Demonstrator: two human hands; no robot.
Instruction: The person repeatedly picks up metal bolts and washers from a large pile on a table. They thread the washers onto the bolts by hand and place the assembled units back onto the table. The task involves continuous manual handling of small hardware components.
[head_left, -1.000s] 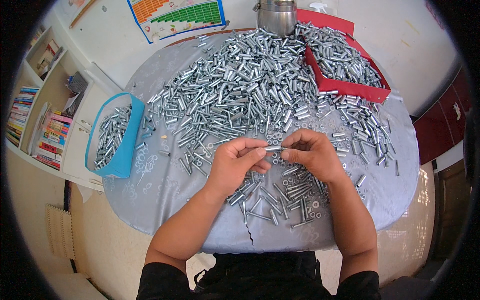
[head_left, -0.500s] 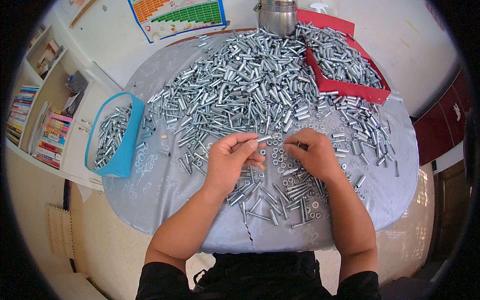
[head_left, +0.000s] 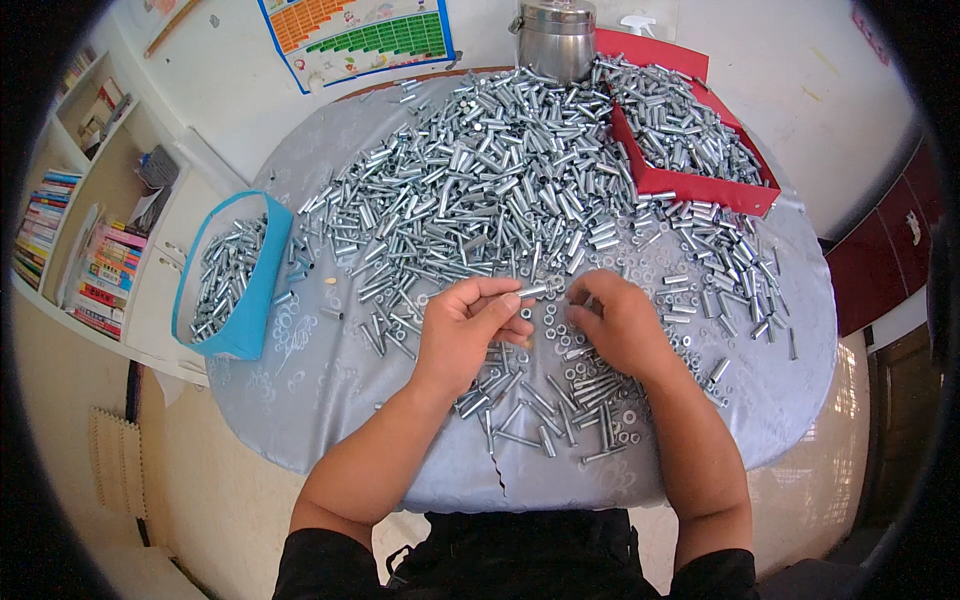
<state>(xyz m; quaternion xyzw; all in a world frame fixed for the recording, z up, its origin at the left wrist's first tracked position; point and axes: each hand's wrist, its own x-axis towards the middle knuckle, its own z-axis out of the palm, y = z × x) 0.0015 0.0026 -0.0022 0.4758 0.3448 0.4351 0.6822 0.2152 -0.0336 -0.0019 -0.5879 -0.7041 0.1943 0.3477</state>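
Pinched between the thumb and fingers of my left hand (head_left: 462, 328) is a silver metal sleeve (head_left: 534, 292), held nearly level with its free end toward the right. My right hand (head_left: 622, 322) hovers just beyond that end, its thumb and fingertips drawn together; whatever they hold, if anything, is hidden. Below and between the hands lie small hex nuts (head_left: 550, 321) and washers. Nearer to me, loose bolts (head_left: 540, 396) are scattered on the grey tablecloth (head_left: 350, 420).
A big heap of metal sleeves and bolts (head_left: 480, 180) covers the far half of the table. A blue box (head_left: 254, 310) of sleeves stands at the left, a red box (head_left: 690, 190) of parts at the far right. Behind the heap stands a steel pot (head_left: 556, 45).
My right fingertips have shifted slightly and curl a little differently beside the sleeve's end. My left hand keeps its pinch on the sleeve. The whole view has moved a touch.
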